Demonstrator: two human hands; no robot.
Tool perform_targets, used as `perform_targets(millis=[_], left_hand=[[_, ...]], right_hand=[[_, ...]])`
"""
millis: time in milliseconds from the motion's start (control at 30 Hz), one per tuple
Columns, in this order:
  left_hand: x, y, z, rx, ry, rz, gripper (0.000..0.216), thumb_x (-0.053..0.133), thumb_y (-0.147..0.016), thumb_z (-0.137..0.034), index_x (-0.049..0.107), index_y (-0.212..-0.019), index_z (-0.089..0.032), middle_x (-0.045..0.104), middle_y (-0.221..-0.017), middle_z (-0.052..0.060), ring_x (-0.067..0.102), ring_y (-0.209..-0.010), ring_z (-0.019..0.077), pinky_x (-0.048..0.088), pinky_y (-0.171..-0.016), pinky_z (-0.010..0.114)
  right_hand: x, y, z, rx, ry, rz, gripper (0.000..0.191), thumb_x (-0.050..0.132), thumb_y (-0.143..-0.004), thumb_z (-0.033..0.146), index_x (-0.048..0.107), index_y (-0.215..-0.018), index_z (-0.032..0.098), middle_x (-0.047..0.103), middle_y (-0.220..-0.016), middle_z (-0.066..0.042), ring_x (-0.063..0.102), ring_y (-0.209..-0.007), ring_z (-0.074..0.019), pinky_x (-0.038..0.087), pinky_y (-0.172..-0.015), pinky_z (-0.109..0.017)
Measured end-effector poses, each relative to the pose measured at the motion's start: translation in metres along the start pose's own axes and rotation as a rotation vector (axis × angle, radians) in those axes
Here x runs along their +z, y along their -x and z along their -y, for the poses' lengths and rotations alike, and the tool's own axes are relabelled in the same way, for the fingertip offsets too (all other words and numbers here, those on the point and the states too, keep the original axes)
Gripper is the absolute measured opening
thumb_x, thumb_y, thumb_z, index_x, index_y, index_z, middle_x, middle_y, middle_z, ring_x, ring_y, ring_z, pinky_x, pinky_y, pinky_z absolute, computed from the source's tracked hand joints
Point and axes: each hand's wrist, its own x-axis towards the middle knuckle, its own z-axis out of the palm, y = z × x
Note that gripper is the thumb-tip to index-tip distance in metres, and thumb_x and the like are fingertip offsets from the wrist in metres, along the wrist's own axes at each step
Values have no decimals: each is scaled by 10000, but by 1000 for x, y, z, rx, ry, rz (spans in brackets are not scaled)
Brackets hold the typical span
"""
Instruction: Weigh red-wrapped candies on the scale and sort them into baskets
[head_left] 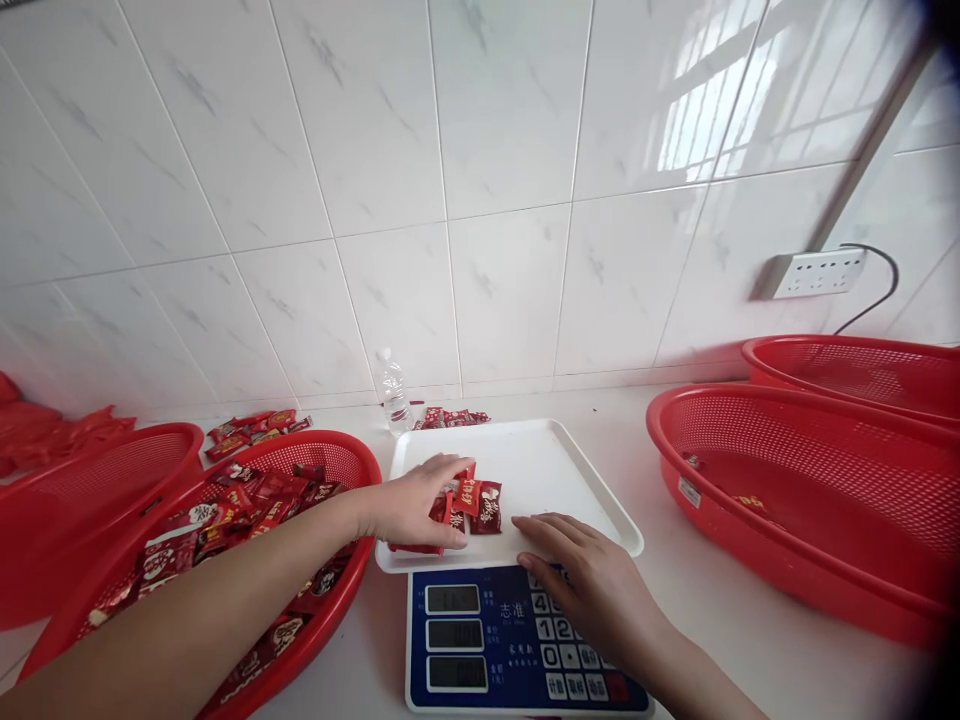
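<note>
On the white weighing tray (pixel 544 455) of a digital scale (pixel 517 640) lie several small red packets (pixel 489 507). My left hand (pixel 416 505) reaches in from the left and curls round some of these packets, with red wrappers showing between its thumb and fingers. Part of the group is hidden beneath that hand. My right hand (pixel 574 560) hovers at the tray's front edge, over the keypad, its fingers stretched out and holding nothing. The figures on the scale's displays are too faint to read.
To the left stands a red basket (pixel 367 470) full of packets, beside another red basket (pixel 184 440). Loose packets (pixel 251 432), a clear plastic bottle (pixel 393 392) and red patterned packets (pixel 452 418) lie near the tiled wall. At right are a large red basket (pixel 787 570) and a second one behind.
</note>
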Motion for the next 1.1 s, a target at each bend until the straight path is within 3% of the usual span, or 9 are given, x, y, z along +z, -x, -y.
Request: perform_targets(millis=[167, 367, 467, 533, 633, 767, 867, 1033, 1100], left_hand=[[6, -2, 10, -142, -225, -12, 994, 441, -721, -745, 57, -1476, -226, 4, -1547, 96, -49, -1397, 339, 74, -1108, 538], [33, -31, -3, -94, -179, -92, 964, 336, -773, -745, -49, -1470, -202, -52, -1545, 95, -99, -1398, 295, 15, -1115, 524], [34, -44, -8, -13, -61, -181, 861, 321, -824, -688, 44, -1466, -187, 53, -1547, 117, 40, -1411, 280, 109, -1123, 475], [29, -46, -8, -2, 14, -282, 682, 302, -875, -606, 244, -1407, -183, 281, -1482, 136, 297, -1341, 259, 274, -1070, 412], [18, -37, -2, -52, -84, -372, 455, 402, -856, -541, 546, -1094, -180, 561, -1171, 116, 507, -1112, 254, 408, -930, 380], [17, -19, 8, -75, -236, -299, 436, 590, -724, -550, 587, -979, -197, 548, -1073, 93, 487, -1067, 285, 419, -872, 391], [23, -13, 10, -67, -237, -345, 339, 607, -729, -501, 574, -875, -196, 551, -1001, 72, 488, -1015, 268, 415, -837, 370], [31, -10, -2, -114, -70, -410, 271, 610, -743, -423, 445, -743, -208, 510, -742, -20, 471, -700, 164, 377, -625, 272], [34, -6, -13, -56, 30, -419, 278, 611, -754, -395, 405, -720, -210, 454, -665, -56, 414, -617, 125, 340, -579, 241]], right_hand=[[-1, -1, 1, -1, -8, -19, 249, 453, -901, 291, 616, -1075, 218, 706, -981, -55, 667, -881, -194, 555, -703, -322], [-3, -2, 2, 4, -35, -8, 234, 457, -900, 284, 607, -1071, 229, 700, -994, -48, 666, -861, -181, 553, -698, -314], [-3, -2, 2, 16, -36, -1, 241, 474, -892, 270, 602, -1091, 223, 701, -999, -54, 664, -874, -187, 554, -712, -322], [-3, -1, 3, 23, -34, 3, 247, 487, -884, 256, 599, -1102, 222, 701, -1005, -57, 664, -879, -189, 554, -721, -326], [-2, -1, 3, 21, -34, 4, 246, 500, -877, 241, 601, -1100, 218, 701, -1009, -57, 664, -885, -191, 554, -730, -330], [-1, -1, 3, 11, -27, -16, 240, 509, -874, 255, 611, -1088, 217, 704, -996, -57, 666, -886, -193, 556, -731, -329], [-1, -1, 3, 11, -27, -30, 241, 501, -876, 270, 618, -1082, 222, 707, -982, -57, 671, -873, -193, 559, -718, -326], [-3, -1, 3, 52, -83, -28, 274, 457, -901, 298, 592, -1130, 232, 698, -1016, -73, 666, -890, -207, 557, -731, -357], [-6, -1, 4, 62, -147, -72, 314, 453, -907, 356, 562, -1174, 230, 681, -1054, -93, 647, -946, -222, 551, -755, -372]])
